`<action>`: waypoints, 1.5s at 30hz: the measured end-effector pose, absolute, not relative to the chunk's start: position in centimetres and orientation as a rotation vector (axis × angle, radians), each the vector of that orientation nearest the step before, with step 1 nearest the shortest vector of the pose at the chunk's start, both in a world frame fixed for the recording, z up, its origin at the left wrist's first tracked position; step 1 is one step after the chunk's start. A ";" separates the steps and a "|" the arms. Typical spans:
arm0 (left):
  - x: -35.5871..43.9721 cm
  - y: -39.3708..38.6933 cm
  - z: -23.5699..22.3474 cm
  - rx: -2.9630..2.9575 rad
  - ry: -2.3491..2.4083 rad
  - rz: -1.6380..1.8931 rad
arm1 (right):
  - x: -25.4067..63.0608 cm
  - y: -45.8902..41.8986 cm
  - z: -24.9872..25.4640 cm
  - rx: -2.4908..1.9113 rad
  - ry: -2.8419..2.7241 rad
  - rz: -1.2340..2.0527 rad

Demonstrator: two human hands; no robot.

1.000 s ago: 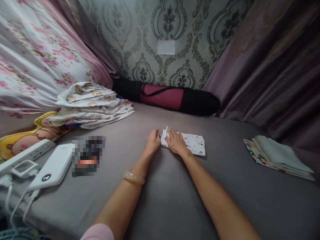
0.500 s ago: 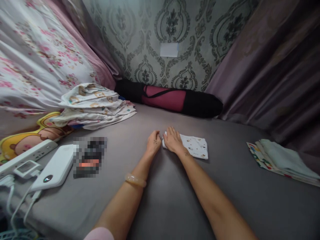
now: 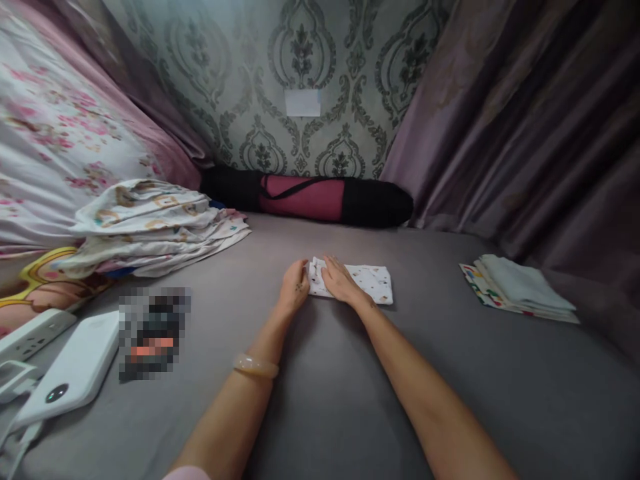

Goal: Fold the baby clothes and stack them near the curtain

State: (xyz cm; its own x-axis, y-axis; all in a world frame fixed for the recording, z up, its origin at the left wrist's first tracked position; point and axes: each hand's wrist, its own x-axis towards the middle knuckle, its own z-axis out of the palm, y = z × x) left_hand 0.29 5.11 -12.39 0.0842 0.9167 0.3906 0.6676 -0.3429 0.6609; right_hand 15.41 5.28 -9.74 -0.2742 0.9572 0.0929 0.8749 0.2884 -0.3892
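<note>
A folded white cloth (image 3: 371,280) with small scattered prints lies flat on the grey bed sheet in front of me. At its left edge is my left hand (image 3: 295,287), its fingers curled closed around that edge; the fingertips are partly hidden. My right hand (image 3: 341,280) rests palm down on the cloth, left of its middle, fingers stretched out. It covers part of the cloth. The cloth's left end looks slightly raised and creased between the hands.
To the right lies a stack of folded cloths (image 3: 525,287). A loose pile of printed clothes (image 3: 155,227) is at the left. Behind is a black and maroon long bag (image 3: 305,199). A white power bank (image 3: 70,367), a power strip (image 3: 35,337) and a pixelated object (image 3: 155,333) lie front left.
The view has turned a little to the right. My left hand has come to the cloth's left edge. My right hand sits farther right on the cloth, showing more of its left end.
</note>
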 end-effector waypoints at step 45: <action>4.0 4.4 -9.0 2.508 1.761 0.240 | 27.5 2.5 -11.5 -2.192 -1.726 0.118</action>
